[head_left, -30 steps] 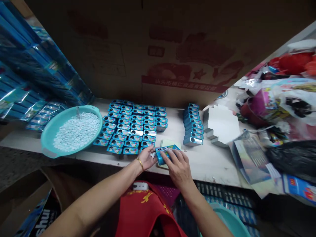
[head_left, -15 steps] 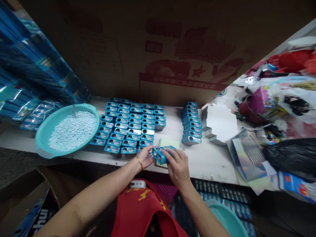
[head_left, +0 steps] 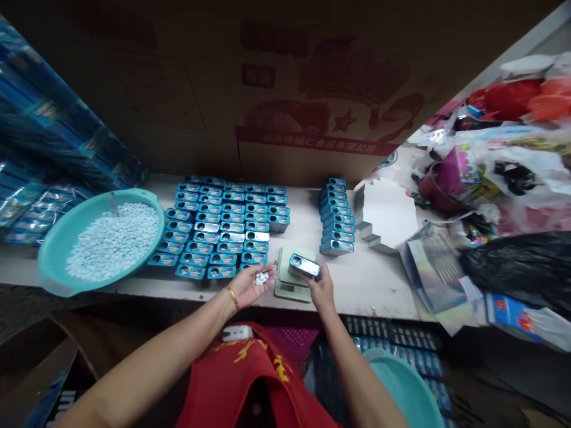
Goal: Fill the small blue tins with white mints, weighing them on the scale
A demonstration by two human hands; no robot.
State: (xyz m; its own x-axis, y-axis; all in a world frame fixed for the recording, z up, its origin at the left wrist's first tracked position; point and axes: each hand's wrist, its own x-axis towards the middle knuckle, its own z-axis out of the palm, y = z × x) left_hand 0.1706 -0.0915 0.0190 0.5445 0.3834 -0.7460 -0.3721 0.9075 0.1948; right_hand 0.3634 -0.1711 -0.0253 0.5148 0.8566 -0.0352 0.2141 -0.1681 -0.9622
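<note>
Palm up, my left hand (head_left: 250, 286) cups a few small white candies (head_left: 262, 277) near the table's front edge. My right hand (head_left: 322, 288) grips a blue tin (head_left: 304, 265) upright over a pale green scale (head_left: 285, 289), its top with a round dark hole facing up. Whether the tin touches the scale I cannot tell. Rows of similar blue tins (head_left: 222, 259) stand just left of the scale. A turquoise basin (head_left: 49, 255) at the left holds many white candies (head_left: 113, 241) and a scoop handle.
A column of blue tins (head_left: 338, 245) and stacked white boxes (head_left: 388, 214) stand right of the scale. A large cardboard box (head_left: 214, 89) rises behind. Bags and a black plastic bag (head_left: 521, 270) crowd the right. Another turquoise basin (head_left: 404, 386) sits below the table.
The tin has moved away from my left hand and turned upright over the scale in my right hand. My left hand has opened, showing candies in its palm. The view has shifted slightly.
</note>
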